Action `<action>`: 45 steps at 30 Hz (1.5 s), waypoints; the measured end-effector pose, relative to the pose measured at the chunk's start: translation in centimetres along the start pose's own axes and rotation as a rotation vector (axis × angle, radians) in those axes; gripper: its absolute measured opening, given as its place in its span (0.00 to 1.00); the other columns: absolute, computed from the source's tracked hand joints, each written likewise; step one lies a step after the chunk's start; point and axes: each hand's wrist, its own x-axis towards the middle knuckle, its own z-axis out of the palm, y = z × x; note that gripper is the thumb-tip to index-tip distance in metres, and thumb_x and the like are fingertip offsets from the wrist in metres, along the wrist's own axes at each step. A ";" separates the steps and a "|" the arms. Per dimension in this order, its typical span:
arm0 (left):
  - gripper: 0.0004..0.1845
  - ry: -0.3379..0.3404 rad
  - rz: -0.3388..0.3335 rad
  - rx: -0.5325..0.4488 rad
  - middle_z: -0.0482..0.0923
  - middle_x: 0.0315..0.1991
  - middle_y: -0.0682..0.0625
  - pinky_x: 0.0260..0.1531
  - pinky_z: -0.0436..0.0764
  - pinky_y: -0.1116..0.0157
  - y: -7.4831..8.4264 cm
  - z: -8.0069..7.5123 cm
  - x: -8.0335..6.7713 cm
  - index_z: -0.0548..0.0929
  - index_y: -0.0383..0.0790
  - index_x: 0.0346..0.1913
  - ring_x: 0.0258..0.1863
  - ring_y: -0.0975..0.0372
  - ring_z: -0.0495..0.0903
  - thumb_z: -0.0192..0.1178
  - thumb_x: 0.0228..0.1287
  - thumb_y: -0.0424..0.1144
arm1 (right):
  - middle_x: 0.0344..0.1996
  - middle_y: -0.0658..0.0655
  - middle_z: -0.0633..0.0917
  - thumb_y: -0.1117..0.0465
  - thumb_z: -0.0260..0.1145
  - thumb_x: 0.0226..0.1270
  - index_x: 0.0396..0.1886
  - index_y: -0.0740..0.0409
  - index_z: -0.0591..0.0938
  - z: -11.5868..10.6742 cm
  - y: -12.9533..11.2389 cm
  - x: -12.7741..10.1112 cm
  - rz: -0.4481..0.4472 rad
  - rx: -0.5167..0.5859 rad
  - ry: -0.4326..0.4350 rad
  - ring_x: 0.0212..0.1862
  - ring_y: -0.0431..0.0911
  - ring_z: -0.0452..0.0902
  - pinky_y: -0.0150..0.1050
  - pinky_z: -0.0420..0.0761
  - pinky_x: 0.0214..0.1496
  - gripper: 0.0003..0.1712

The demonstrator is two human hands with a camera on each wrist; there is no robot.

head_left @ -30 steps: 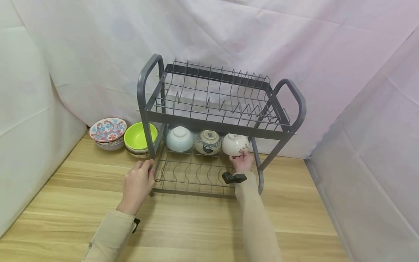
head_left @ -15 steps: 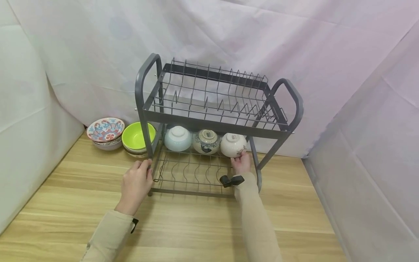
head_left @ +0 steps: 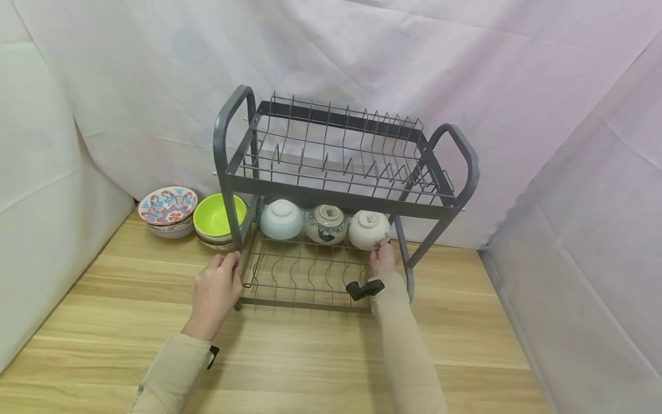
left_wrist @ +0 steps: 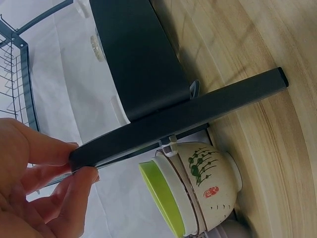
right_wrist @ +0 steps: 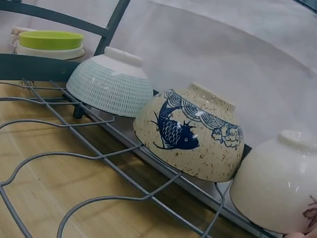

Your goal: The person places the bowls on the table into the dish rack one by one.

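A grey two-tier dish rack (head_left: 341,198) stands on the wooden table. Three bowls lean on their sides at the back of its lower shelf: a pale blue one (head_left: 281,218) (right_wrist: 111,82), a speckled one with a blue fish (head_left: 326,224) (right_wrist: 190,134), and a white one (head_left: 368,229) (right_wrist: 277,188). My right hand (head_left: 384,256) is under the top tier, its fingertips pinching the white bowl's lower rim. My left hand (head_left: 217,287) (left_wrist: 69,166) grips the rack's front left leg (head_left: 235,253) near its foot.
Left of the rack, against the white cloth backdrop, sit a stack of bowls with a lime green one (head_left: 219,217) (left_wrist: 193,193) on top and a red and blue patterned bowl (head_left: 168,208). The top tier holds only wire dividers. Cloth walls close in on both sides.
My right hand has drawn back slightly toward me along the white bowl, and fewer fingers lie on it. My left hand stays on the rack leg.
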 end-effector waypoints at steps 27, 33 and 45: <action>0.12 -0.041 -0.013 -0.002 0.78 0.28 0.36 0.16 0.77 0.54 -0.3 -0.1 -0.1 0.80 0.28 0.39 0.19 0.48 0.78 0.63 0.48 0.26 | 0.67 0.62 0.58 0.64 0.49 0.69 0.67 0.65 0.56 25.7 -7.3 -47.8 -0.313 -0.816 -0.085 0.68 0.51 0.53 0.39 0.57 0.68 0.28; 0.12 -0.029 0.004 -0.007 0.78 0.27 0.36 0.17 0.77 0.54 -0.4 -0.1 -0.1 0.80 0.28 0.38 0.20 0.48 0.78 0.63 0.47 0.25 | 0.48 0.58 0.78 0.68 0.52 0.66 0.54 0.73 0.70 25.2 -9.5 -51.0 -0.709 -0.784 -0.206 0.51 0.43 0.74 0.31 0.73 0.55 0.18; 0.12 -0.050 0.011 -0.008 0.78 0.28 0.36 0.17 0.78 0.54 -0.3 -0.3 0.0 0.80 0.28 0.39 0.20 0.49 0.78 0.63 0.47 0.26 | 0.45 0.50 0.77 0.66 0.51 0.68 0.54 0.69 0.74 24.7 -16.4 -48.5 -1.065 -1.094 -0.037 0.48 0.36 0.72 0.30 0.73 0.53 0.17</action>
